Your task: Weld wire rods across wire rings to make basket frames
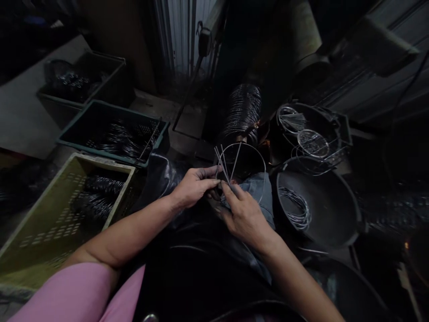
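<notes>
My left hand (pixel 196 185) is closed in front of my lap, its thumb and index finger pinching at the lower ends of several thin metal rods (pixel 224 164). Close beside it, my right hand (pixel 246 214) has its fingers closed at the same spot, where the rods meet a round wire ring (pixel 258 153). The ring stands up beyond the fingers, and the rods fan upward on its left side. Fingertips hide the exact joint between rods and ring. Below lie a dark apron (pixel 187 259) and a blue-grey cloth (pixel 264 192).
On the left are a yellow crate (pixel 50 197) and a green crate (pixel 77 117) holding dark metal pieces. A stack of wire rings (pixel 246 107) stands ahead. To the right, a wide black pan (pixel 330 205) contains coiled wire rings (pixel 296 210); a basin behind it holds wire parts (pixel 313 143).
</notes>
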The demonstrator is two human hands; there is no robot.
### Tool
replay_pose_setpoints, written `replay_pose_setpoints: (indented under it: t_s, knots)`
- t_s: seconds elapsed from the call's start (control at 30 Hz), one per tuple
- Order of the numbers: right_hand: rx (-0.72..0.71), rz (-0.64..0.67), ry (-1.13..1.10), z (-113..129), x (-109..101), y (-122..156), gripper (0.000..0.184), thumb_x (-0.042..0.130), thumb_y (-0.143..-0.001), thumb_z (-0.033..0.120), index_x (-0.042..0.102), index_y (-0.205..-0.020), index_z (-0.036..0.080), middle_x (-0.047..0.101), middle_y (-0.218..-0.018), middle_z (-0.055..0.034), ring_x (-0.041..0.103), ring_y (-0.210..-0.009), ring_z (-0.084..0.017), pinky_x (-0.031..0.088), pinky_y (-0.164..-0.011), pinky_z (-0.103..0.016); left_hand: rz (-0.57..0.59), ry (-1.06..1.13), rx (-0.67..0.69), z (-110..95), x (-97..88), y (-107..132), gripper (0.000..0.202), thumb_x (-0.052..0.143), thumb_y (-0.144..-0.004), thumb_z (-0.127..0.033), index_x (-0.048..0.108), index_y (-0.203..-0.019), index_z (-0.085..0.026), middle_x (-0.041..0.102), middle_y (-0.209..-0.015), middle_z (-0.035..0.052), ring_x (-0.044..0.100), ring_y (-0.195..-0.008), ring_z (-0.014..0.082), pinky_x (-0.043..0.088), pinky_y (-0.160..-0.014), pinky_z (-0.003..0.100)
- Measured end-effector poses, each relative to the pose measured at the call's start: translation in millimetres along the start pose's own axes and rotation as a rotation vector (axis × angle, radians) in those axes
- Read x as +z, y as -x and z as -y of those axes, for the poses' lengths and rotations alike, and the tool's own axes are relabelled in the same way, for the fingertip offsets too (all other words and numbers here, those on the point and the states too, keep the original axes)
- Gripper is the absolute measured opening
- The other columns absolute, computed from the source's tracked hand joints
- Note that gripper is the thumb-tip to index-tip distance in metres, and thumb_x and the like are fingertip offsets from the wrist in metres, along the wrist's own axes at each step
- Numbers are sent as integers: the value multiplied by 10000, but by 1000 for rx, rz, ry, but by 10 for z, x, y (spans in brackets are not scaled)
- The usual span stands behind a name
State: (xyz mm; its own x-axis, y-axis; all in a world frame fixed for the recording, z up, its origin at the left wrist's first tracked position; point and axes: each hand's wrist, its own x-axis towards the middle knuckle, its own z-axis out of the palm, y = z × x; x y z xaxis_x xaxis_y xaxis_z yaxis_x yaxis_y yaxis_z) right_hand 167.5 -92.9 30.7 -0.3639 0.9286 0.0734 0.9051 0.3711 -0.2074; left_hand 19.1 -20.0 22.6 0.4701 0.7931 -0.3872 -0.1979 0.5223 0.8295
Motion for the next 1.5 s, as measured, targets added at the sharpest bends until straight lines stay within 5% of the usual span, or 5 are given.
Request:
replay_pose_setpoints:
  t_s: [1.0,1.33,1.5]
  knots:
    - [202,219,-100,-321,-543,-302,448,409,-825,187,398,-1271,147,509,-1137,-128,579,-831,-199,435,-676,-299,128,101,-20,-274,295,-447,493,600,-695,-123,556,-1186,-115,607,-555,1,539,-414,92,417,-438,200]
    - [183,143,-162,-312,-582,-328,383,440,-828,182,451,-1211,197,541,-1026,-82,568,-802,-181,420,-664,-278,103,93,-5,-369,334,-434,431,616,-675,-101,612,-1106,-99,608,-541,1,537,-414,91,428,-432,201]
    - [65,-45,-102,-295,-554,-152,427,489,-823,278,454,-1227,147,569,-993,-104,535,-886,-226,409,-766,-355,84,74,13,-346,264,-415,402,621,-664,-91,629,-1066,-96,641,-589,26,573,-444,108,453,-447,211]
